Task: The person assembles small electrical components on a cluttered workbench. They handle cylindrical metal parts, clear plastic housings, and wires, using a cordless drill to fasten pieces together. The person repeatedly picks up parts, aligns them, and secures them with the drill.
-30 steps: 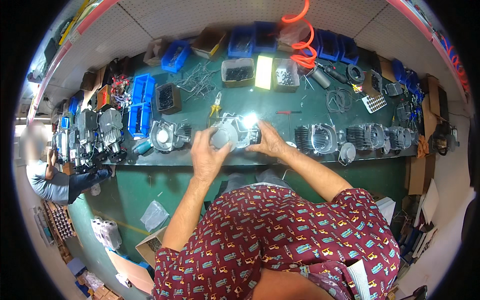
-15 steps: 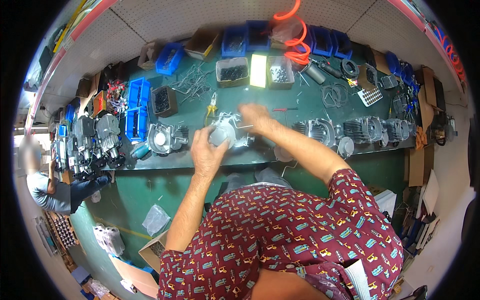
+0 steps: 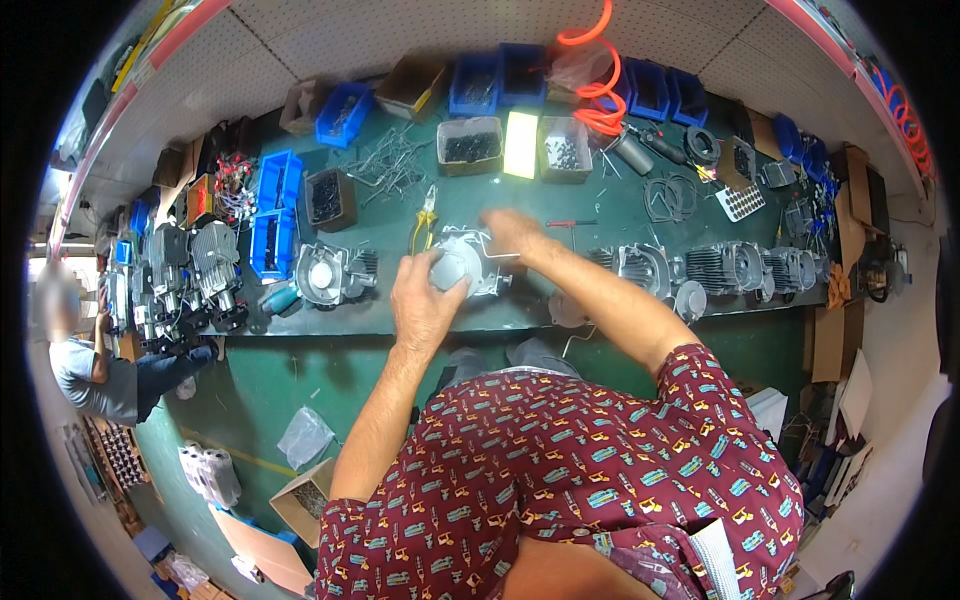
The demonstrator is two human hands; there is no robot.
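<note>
- Currently, the left hand (image 3: pixel 425 300) is gripping a smooth, pale grey, round-faced metal casting (image 3: pixel 458 265), thumb and fingers pinching its rim; the casting is sitting near the front edge of the green-topped bench (image 3: pixel 545 200).
- The right hand (image 3: pixel 510 233) is blurring just beyond a thin bent metal rod (image 3: pixel 490 248) beside the casting; I cannot tell whether its fingers are pinching anything.
- Yellow-handled pliers (image 3: pixel 428 205) are lying just behind the casting.
- To the left, a rough-cast housing (image 3: pixel 322 275) is showing a round boss; to the right, castings with thin parallel fins (image 3: pixel 712 265) are standing in a row.
- Farther back, one bin is holding small black parts (image 3: pixel 470 148), another small whitish pieces (image 3: pixel 565 152).
- Between those bins, a pale yellow card (image 3: pixel 520 145) is shining too brightly for any writing to be read.
- Above, a glossy orange hose (image 3: pixel 603 100) is hanging in coils.
</note>
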